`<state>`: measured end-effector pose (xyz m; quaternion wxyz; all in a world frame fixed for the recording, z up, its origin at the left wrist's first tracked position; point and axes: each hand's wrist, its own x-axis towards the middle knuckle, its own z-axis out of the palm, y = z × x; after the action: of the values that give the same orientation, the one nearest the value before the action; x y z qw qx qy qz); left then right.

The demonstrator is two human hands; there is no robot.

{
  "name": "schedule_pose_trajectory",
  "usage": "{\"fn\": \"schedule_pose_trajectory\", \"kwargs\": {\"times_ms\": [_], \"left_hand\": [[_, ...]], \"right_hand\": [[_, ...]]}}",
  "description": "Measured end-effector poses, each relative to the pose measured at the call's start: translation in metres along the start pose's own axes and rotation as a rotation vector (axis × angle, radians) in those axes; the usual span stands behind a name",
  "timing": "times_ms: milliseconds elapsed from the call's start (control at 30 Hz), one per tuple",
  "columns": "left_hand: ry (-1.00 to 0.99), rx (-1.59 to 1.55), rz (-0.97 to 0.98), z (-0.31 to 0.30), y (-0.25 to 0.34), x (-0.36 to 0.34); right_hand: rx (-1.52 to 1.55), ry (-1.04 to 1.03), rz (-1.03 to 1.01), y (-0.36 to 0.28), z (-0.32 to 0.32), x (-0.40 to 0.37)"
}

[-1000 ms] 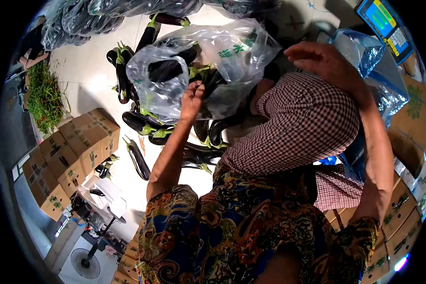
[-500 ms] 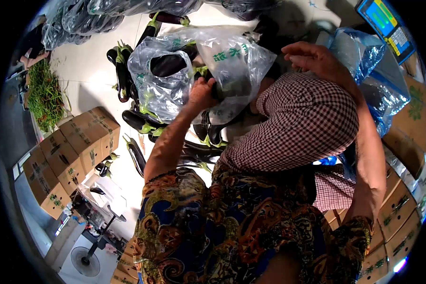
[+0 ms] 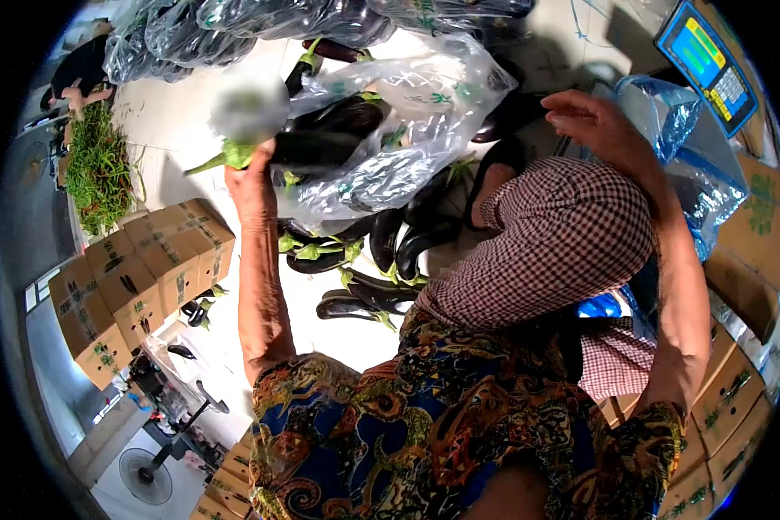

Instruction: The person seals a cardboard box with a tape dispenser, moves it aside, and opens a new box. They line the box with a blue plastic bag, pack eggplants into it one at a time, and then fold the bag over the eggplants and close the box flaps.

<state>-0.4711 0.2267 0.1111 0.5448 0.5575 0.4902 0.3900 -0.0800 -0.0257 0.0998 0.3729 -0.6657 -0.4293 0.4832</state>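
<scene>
My left hand (image 3: 253,186) is closed around the stem end of a dark purple eggplant (image 3: 321,152). Its green cap and stem stick out to the left of my fingers, and its body points right, over the clear plastic bag (image 3: 347,192). More eggplants (image 3: 347,114) show in the bag's mouth. Above my bent knee, my right hand (image 3: 594,121) has its fingers stretched out and holds nothing. Several loose eggplants (image 3: 386,238) lie on the floor below the bag. A pale blurred patch hides what is just above my left hand.
Filled plastic bags (image 3: 295,19) line the far side. Cardboard boxes (image 3: 139,277) and a heap of green peppers (image 3: 100,173) are at the left. At the right stand a blue scale display (image 3: 706,65) and blue plastic wrap (image 3: 680,165). A person's arm (image 3: 87,95) shows far left.
My left hand has moved left, out of the bag's opening, and now grips an eggplant. The bag's mouth has spread open and shifted. My right hand has barely moved.
</scene>
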Motion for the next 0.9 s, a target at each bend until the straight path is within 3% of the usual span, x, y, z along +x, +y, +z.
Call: {"fn": "schedule_pose_trajectory", "kwargs": {"times_ms": [100, 167, 333, 367, 433, 567, 633, 667, 733, 800, 867, 900], "left_hand": [[-0.063, -0.386, 0.077, 0.002, 0.024, 0.018], [-0.134, -0.553, 0.067, 0.018, 0.043, 0.025], [-0.212, -0.707, 0.188, 0.096, 0.085, 0.006], [-0.211, -0.716, 0.225, 0.117, 0.098, -0.005], [-0.301, -0.709, 0.380, 0.158, 0.124, -0.028], [-0.416, -0.386, 1.000, 0.236, 0.153, -0.086], [-0.477, -0.201, 1.287, 0.266, 0.161, -0.119], [-0.590, -0.172, 1.458, 0.285, 0.158, -0.128], [-0.851, -0.282, 1.464, 0.312, 0.154, -0.174], [-1.129, -0.358, 1.440, 0.328, 0.152, -0.223], [-1.323, -0.340, 1.552, 0.334, 0.149, -0.266], [-1.424, -0.317, 1.596, 0.334, 0.147, -0.287]], "right_hand": [[-0.054, -0.012, -0.005, -0.017, -0.005, 0.003], [-0.041, 0.010, -0.115, -0.030, -0.002, 0.001], [-0.133, 0.054, -0.166, -0.067, 0.006, -0.018], [-0.133, -0.041, -0.020, -0.080, 0.005, -0.022], [0.139, -0.027, -0.055, -0.089, 0.010, -0.033], [1.073, 0.227, -0.216, -0.147, 0.011, -0.079], [1.067, 0.403, -0.276, -0.155, 0.008, -0.114], [1.203, 0.345, -0.323, -0.151, 0.006, -0.131], [1.320, 0.471, -0.468, -0.135, 0.010, -0.167], [1.289, 0.726, -0.558, -0.120, 0.018, -0.215], [1.106, 1.125, -0.470, -0.109, 0.039, -0.268], [1.067, 1.200, -0.394, -0.099, 0.044, -0.303]]}}
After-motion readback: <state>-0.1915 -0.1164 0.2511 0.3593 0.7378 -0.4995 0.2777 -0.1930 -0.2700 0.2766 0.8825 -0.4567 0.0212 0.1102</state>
